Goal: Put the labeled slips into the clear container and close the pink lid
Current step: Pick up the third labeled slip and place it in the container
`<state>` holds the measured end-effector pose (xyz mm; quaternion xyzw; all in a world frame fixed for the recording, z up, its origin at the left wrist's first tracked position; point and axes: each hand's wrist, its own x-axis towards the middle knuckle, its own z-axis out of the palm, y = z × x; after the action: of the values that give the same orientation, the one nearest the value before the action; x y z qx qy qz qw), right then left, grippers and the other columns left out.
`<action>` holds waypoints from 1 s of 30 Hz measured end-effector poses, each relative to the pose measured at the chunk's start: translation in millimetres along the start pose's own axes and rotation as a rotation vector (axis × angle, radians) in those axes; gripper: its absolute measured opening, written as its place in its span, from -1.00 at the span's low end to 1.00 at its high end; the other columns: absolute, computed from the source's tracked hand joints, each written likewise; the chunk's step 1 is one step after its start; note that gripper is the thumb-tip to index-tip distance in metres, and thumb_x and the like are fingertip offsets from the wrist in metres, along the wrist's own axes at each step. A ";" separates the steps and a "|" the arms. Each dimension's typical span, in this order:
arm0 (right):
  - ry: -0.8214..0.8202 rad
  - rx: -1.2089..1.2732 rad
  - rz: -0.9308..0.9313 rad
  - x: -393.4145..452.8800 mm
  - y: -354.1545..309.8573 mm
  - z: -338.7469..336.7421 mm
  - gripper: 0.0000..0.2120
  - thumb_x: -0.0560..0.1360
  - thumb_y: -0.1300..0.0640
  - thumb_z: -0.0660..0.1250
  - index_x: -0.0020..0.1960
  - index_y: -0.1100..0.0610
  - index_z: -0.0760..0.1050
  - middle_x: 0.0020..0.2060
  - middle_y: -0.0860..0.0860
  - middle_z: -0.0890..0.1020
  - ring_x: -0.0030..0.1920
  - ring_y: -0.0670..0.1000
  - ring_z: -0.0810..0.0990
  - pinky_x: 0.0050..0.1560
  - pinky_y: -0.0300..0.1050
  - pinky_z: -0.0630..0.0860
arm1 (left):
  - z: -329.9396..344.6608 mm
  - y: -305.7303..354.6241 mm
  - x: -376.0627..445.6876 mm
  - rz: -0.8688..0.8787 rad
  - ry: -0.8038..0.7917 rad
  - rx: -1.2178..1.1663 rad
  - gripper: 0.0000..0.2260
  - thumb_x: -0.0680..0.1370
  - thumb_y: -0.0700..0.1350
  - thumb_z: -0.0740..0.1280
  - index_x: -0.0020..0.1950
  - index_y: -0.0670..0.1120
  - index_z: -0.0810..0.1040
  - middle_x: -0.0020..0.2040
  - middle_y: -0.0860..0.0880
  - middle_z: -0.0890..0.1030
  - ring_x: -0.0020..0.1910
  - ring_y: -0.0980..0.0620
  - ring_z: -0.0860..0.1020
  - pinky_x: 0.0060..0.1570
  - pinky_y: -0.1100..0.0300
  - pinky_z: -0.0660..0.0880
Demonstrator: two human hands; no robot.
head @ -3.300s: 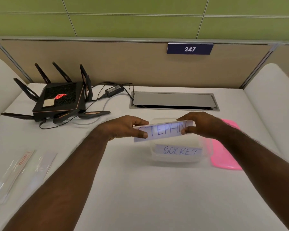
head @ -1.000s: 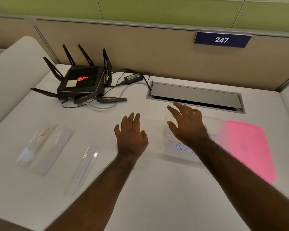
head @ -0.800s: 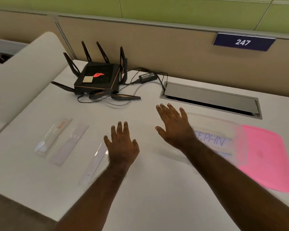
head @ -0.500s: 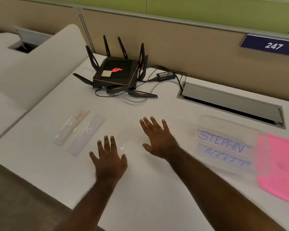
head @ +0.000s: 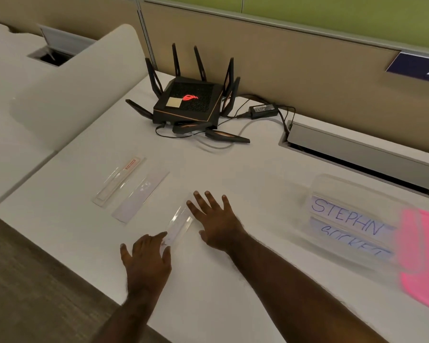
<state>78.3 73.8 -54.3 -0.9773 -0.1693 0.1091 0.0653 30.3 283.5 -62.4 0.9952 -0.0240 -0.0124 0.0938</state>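
A clear container (head: 332,186) stands open at the right of the white desk, with two slips inside reading "STEPHN" (head: 349,216) and "SOCKET" (head: 352,238). The pink lid (head: 426,256) lies flat just right of it. A clear slip (head: 178,225) lies on the desk between my hands. My left hand (head: 146,261) is spread flat with its fingertips on the slip's near end. My right hand (head: 214,220) is spread flat with fingers touching the slip's right edge. Neither hand grips anything. Two more slips, a plain one (head: 140,195) and one with a red label (head: 120,180), lie further left.
A black router (head: 188,105) with antennas and its power brick (head: 263,110) sit at the back of the desk. A grey cable hatch (head: 362,154) is set into the desk behind the container. The desk's front edge (head: 60,253) runs close to my left hand.
The "STEPHN" slip I held has gone into the container. Both hands have moved left, away from the container, and now touch the clear slip. My view has swung left.
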 end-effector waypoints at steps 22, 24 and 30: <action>0.326 -0.001 -0.010 -16.8 71.7 -63.9 -0.31 0.43 0.24 0.43 0.47 -0.05 0.27 0.56 0.00 0.14 0.57 0.09 -0.08 0.46 0.22 0.07 | -102.4 55.4 47.1 -0.138 -0.486 -1.016 -0.91 0.51 -0.18 0.41 -0.04 -0.04 0.70 0.02 -0.01 0.71 0.09 0.13 0.62 0.07 0.31 0.42; 0.305 0.000 -0.018 -24.9 85.6 -73.7 -0.33 0.42 0.19 0.46 0.46 -0.05 0.30 0.50 -0.02 0.30 0.56 0.07 0.00 0.44 0.19 0.11 | -106.2 63.3 50.8 -0.124 -0.526 -1.054 -0.86 0.52 -0.18 0.39 0.06 -0.06 0.67 -0.03 -0.04 0.72 0.06 0.10 0.64 0.18 0.22 0.46; 0.212 0.023 0.060 -60.6 129.0 -100.3 -0.38 0.47 -0.04 0.39 0.48 -0.10 0.27 0.42 -0.07 0.39 0.49 0.01 0.22 0.34 -0.01 0.21 | -105.1 90.3 67.5 0.006 -0.440 -0.980 -0.71 0.51 -0.04 0.42 0.23 0.12 0.58 0.05 0.06 0.69 0.09 0.12 0.62 0.18 0.18 0.49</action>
<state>87.0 -76.7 33.2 -0.9872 -0.1307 0.0092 0.0906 96.6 211.1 56.4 0.8086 -0.0374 -0.2302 0.5401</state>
